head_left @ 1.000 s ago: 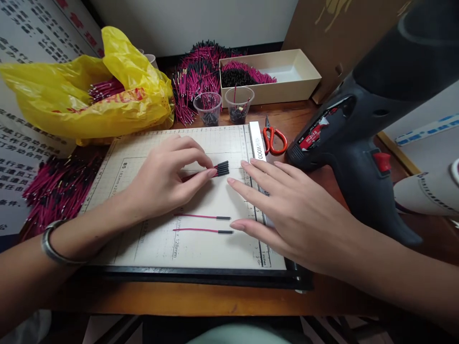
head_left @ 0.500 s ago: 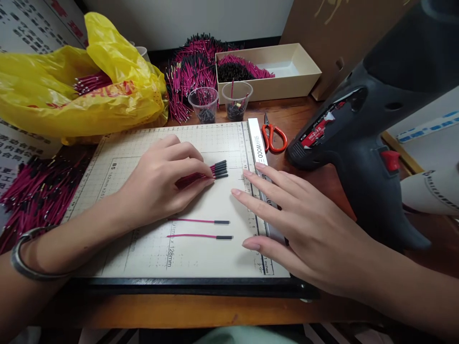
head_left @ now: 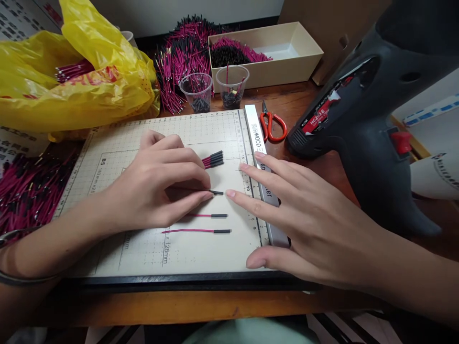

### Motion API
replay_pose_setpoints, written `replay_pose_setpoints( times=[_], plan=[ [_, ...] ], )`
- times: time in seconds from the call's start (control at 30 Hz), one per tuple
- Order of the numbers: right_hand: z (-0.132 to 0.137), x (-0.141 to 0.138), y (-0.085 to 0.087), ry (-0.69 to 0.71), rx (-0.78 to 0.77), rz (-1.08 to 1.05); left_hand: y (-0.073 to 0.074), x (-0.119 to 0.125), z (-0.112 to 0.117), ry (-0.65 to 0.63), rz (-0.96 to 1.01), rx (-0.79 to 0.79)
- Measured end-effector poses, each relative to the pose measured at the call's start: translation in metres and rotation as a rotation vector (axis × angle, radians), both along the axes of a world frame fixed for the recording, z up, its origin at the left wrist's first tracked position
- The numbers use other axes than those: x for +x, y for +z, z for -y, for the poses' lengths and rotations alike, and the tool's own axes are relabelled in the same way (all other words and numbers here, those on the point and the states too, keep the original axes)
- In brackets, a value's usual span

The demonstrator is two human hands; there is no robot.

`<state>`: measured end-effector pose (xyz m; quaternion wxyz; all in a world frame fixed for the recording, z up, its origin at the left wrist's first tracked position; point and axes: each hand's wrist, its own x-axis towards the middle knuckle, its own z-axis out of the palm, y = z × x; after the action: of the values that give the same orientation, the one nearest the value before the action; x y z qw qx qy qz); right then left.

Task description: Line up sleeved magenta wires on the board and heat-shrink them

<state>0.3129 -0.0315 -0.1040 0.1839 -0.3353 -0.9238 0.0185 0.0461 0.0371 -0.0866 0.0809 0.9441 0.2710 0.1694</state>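
Between thumb and forefinger of my left hand is one magenta wire with a black sleeve end. It lies low over the paper trimmer board, pointing right. A small bundle of the same wires rests just beyond, its far part hidden behind my knuckles. Nearer to me, two single wires lie side by side, a nearer one and a farther one. My right hand is spread across the trimmer's metal rail, holding nothing. Its forefinger tip is close by the held wire's black end.
A grey heat gun stands at right, beside red-handled snips. Behind the board are two clear cups, one nearer the middle, a cardboard box and a wire heap. A yellow bag sits at left, above more wires.
My left hand has left the bundle and moved toward me, now pinching one wire. My right hand remains spread over the rail, its thumb lower. The camera view has shifted slightly.
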Motion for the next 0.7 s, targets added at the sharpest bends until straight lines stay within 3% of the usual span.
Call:
replay_pose_setpoints(
  times=[0.7],
  plan=[
    [0.0001,0.0073,-0.003,0.069,0.016,-0.001,0.0009,-0.0019,0.0025,-0.053,0.019,-0.109]
  ],
)
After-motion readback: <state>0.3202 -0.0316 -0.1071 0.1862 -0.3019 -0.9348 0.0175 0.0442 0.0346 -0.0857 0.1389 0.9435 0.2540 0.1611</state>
